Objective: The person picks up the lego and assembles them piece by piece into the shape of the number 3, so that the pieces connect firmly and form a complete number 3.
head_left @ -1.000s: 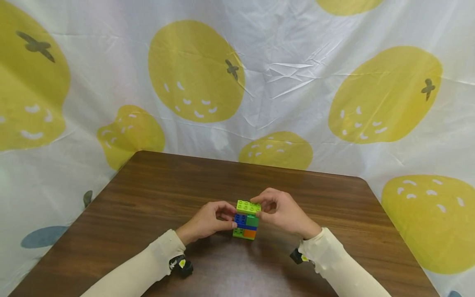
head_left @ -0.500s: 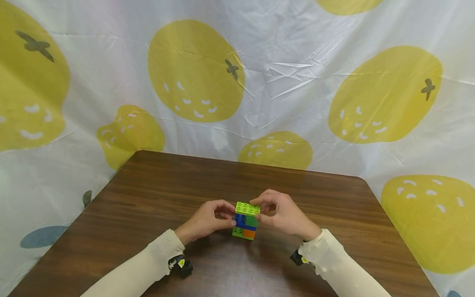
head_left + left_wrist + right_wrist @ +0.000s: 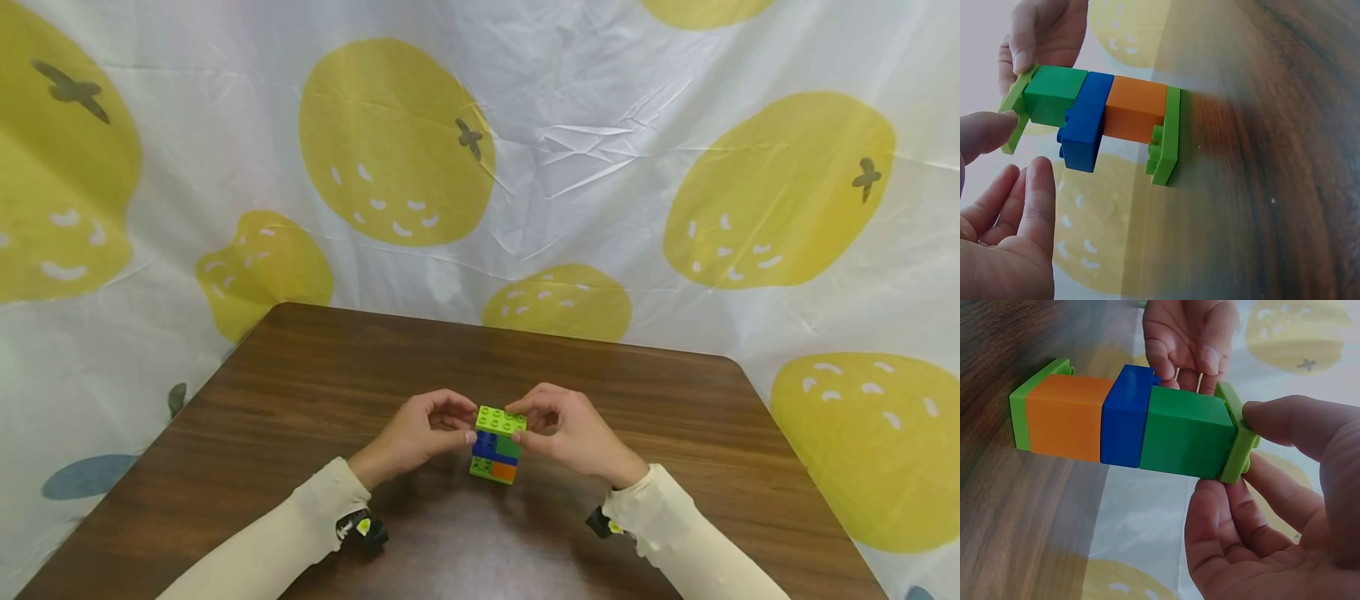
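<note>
A stack of toy building bricks stands upright on the brown table. From the bottom it has a lime green flat brick, an orange brick, a long blue brick and a green brick. On top lies another lime green flat brick; it looks slightly tilted, with a narrow gap over the green brick in the right wrist view. My right hand pinches this top brick's right end. At its left end my left hand has thumb and fingers spread, the thumb overlapping the brick's edge.
Behind the table hangs a white cloth with big yellow fruit prints. Cream sleeves cover both forearms, and a dark wrist camera sits below the left wrist.
The top lime green brick has come down onto the green brick. My left hand has risen from beside the blue brick to the top brick's level. The right hand has hardly moved.
</note>
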{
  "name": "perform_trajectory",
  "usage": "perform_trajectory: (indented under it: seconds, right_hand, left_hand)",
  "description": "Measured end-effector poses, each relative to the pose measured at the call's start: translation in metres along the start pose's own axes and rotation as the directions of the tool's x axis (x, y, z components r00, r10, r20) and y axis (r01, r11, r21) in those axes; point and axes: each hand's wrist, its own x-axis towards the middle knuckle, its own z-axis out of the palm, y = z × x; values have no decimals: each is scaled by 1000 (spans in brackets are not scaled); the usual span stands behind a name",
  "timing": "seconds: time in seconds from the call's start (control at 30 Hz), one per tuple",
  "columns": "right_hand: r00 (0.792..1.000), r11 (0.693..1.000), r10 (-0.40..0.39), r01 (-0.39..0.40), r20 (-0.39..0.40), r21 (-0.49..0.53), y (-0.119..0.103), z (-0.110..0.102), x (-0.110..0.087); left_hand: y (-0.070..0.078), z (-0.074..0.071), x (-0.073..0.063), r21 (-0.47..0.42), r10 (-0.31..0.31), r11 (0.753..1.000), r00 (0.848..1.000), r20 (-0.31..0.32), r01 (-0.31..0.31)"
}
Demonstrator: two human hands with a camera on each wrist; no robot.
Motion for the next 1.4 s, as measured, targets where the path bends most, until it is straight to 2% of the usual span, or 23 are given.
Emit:
perform_trajectory:
  seconds: [0.27,0.47,1.0,1.4]
  right_hand:
    - [1000,1000,-14,14,-19,2,2,1,0]
    - [1000,1000,6,-6,-8,-17,0,0,0]
    - [999,997,-43,43,4,-65,-1,-1,2]
    - [1000,997,-15,17,27,-77,-6,-2,5]
  left_hand:
    - [-6,2,0,30,-43,999,999,17,42]
    - [-10,5,0,34,-69,997,997,31,68]
    - [-13,8,2,17,-78,997,996,43,77]
    - [-14,9,2,18,-83,996,996,42,82]
